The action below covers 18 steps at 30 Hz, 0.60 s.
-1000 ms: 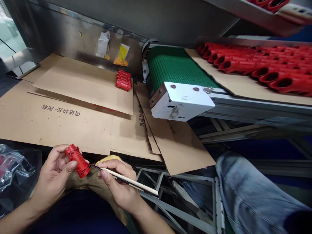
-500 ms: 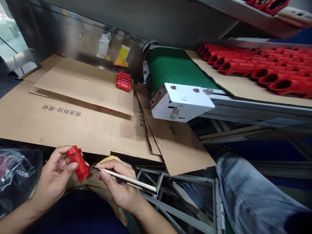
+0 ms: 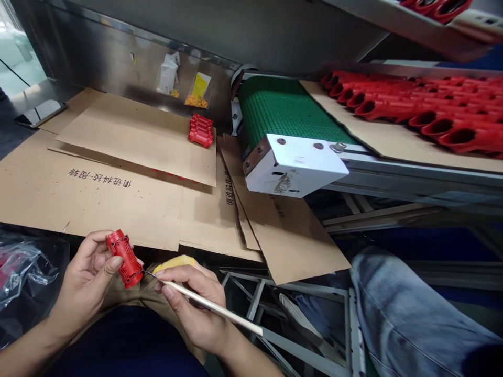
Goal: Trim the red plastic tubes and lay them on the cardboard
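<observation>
My left hand point(image 3: 88, 275) grips a red plastic tube-shaped part point(image 3: 127, 262) with flared round ends and small slots, the thumb pressed on its side. In my right hand point(image 3: 196, 298), pinched like a pen, is a slim tool with a pale handle point(image 3: 220, 309) and a thin dark tip. That tip reaches the lower right edge of the red part; whether it touches cannot be made out. Something yellow point(image 3: 175, 262) shows behind the right fingers. Both hands are over my lap, just off the front edge of the cardboard point(image 3: 129, 214).
Several small red parts point(image 3: 200, 131) lie on a cardboard sheet point(image 3: 129, 139). A green conveyor point(image 3: 286, 112) carries rows of red tubes point(image 3: 432, 112). Yellow pieces fill a small bag point(image 3: 198, 91). A plastic bag point(image 3: 29, 283) is at left; a person's jeans-clad leg point(image 3: 408, 309) at right.
The tool has rolled in my right fingers, so its black side is hardly seen now. The red part has shifted slightly up and left and turned a little.
</observation>
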Available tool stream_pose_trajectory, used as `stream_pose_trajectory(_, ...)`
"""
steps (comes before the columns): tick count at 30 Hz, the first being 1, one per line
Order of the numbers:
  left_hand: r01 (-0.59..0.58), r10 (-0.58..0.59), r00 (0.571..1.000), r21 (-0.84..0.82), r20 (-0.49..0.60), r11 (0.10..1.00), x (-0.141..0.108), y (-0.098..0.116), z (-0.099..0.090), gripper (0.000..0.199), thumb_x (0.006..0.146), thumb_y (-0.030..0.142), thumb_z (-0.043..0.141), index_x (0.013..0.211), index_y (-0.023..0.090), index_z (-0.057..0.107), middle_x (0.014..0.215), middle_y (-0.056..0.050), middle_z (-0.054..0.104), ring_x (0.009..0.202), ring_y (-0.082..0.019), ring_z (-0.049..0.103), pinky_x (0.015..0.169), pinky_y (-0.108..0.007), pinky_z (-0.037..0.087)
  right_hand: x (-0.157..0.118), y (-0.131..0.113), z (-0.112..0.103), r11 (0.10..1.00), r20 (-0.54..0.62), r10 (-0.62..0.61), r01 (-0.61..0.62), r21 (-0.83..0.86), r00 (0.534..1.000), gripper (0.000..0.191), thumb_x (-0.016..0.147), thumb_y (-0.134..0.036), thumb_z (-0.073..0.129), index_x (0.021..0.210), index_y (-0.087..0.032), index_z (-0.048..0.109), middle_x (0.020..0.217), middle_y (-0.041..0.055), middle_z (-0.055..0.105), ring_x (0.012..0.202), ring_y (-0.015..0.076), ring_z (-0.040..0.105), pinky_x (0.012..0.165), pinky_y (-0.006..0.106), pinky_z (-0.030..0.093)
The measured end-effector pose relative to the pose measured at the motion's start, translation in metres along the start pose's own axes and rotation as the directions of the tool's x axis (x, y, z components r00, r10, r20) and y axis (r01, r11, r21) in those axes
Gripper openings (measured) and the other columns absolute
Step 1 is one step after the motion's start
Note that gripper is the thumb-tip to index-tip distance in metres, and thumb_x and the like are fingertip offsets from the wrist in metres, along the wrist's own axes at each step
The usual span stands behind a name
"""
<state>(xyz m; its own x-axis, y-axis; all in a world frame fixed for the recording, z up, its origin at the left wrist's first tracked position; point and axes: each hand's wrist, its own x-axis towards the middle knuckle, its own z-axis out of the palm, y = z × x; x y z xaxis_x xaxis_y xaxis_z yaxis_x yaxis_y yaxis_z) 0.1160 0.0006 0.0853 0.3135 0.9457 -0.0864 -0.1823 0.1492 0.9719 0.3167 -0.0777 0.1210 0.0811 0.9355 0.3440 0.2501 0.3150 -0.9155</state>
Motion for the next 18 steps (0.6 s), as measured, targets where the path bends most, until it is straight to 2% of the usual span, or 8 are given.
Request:
stream_pose_trajectory(8, 0.034, -0.034, 0.999, -0.034, -0.013, 0.999, -0.002, -0.004, -0.002, 0.037, 0.091, 0.034, 0.077, 0.121, 0.025, 0.057, 0.107, -0.007, 0.072, 0.082, -0.020, 0.075, 0.075, -0.032, 0.065, -0.004, 0.009, 0.002, 0.996, 0.020, -0.062, 0.063, -0.064, 0.998, 0.018, 0.095, -0.013, 0.067, 0.112, -0.019, 0.071, 0.102, 0.0080, 0.078, 0.090, 0.0168, 0.074, 0.080, 0.028, 0.061)
stream_pose_trajectory(10, 0.036, -0.036, 0.999, -0.018, -0.024, 0.999, -0.001, -0.005, -0.003, 0.037, 0.091, 0.034, 0.077, 0.121, 0.025, 0.057, 0.107, -0.007, 0.072, 0.082, -0.018, 0.074, 0.077, -0.029, 0.064, -0.004, 0.011, 0.001, 0.992, 0.069, -0.084, 0.090, -0.090, 0.994, 0.019, 0.098, -0.015, 0.064, 0.116, -0.018, 0.068, 0.105, 0.0095, 0.077, 0.099, 0.0193, 0.074, 0.084, 0.030, 0.061)
stream_pose_trajectory(12, 0.038, -0.038, 0.998, -0.012, -0.045, 0.999, 0.001, -0.007, -0.004, 0.037, 0.091, 0.035, 0.078, 0.120, 0.024, 0.058, 0.106, -0.005, 0.071, 0.082, -0.015, 0.072, 0.076, -0.025, 0.062, -0.002, 0.013, 0.001, 0.971, 0.142, -0.172, 0.192, -0.145, 0.975, 0.020, 0.100, -0.018, 0.062, 0.120, -0.016, 0.064, 0.112, 0.0129, 0.075, 0.108, 0.0221, 0.072, 0.089, 0.033, 0.062)
stream_pose_trajectory(14, 0.052, -0.054, 0.996, -0.028, -0.075, 0.998, 0.003, -0.008, -0.003, 0.038, 0.089, 0.036, 0.080, 0.118, 0.024, 0.059, 0.104, -0.004, 0.070, 0.082, -0.013, 0.070, 0.075, -0.021, 0.061, 0.000, 0.016, 0.002, 0.898, 0.230, -0.281, 0.340, -0.280, 0.932, 0.021, 0.100, -0.015, 0.062, 0.122, -0.014, 0.061, 0.117, 0.0166, 0.074, 0.102, 0.0237, 0.072, 0.083, 0.034, 0.064)
stream_pose_trajectory(16, 0.086, -0.092, 0.991, -0.058, -0.102, 0.995, 0.005, -0.007, -0.001, 0.039, 0.087, 0.037, 0.082, 0.116, 0.023, 0.059, 0.101, -0.003, 0.070, 0.081, -0.012, 0.068, 0.074, -0.019, 0.059, 0.001, 0.018, 0.006, 0.783, 0.290, -0.354, 0.452, -0.428, 0.889, 0.022, 0.100, -0.011, 0.062, 0.121, -0.012, 0.061, 0.118, 0.0192, 0.073, 0.088, 0.0232, 0.071, 0.070, 0.034, 0.063)
stream_pose_trajectory(17, 0.106, -0.114, 0.987, -0.078, -0.109, 0.991, 0.006, -0.006, 0.001, 0.039, 0.087, 0.038, 0.082, 0.115, 0.022, 0.059, 0.099, -0.003, 0.070, 0.080, -0.011, 0.068, 0.073, -0.018, 0.059, -0.001, 0.019, 0.008, 0.759, 0.291, -0.361, 0.461, -0.461, 0.886, 0.022, 0.100, -0.011, 0.061, 0.122, -0.013, 0.062, 0.118, 0.0193, 0.073, 0.086, 0.0228, 0.070, 0.066, 0.033, 0.062)
stream_pose_trajectory(18, 0.120, -0.132, 0.985, -0.100, -0.114, 0.988, 0.006, -0.005, 0.002, 0.039, 0.087, 0.038, 0.082, 0.114, 0.022, 0.059, 0.096, -0.003, 0.070, 0.078, -0.011, 0.067, 0.072, -0.018, 0.059, -0.003, 0.019, 0.011, 0.787, 0.258, -0.351, 0.433, -0.439, 0.900, 0.022, 0.101, -0.012, 0.059, 0.123, -0.015, 0.062, 0.118, 0.0182, 0.073, 0.087, 0.0230, 0.071, 0.066, 0.033, 0.062)
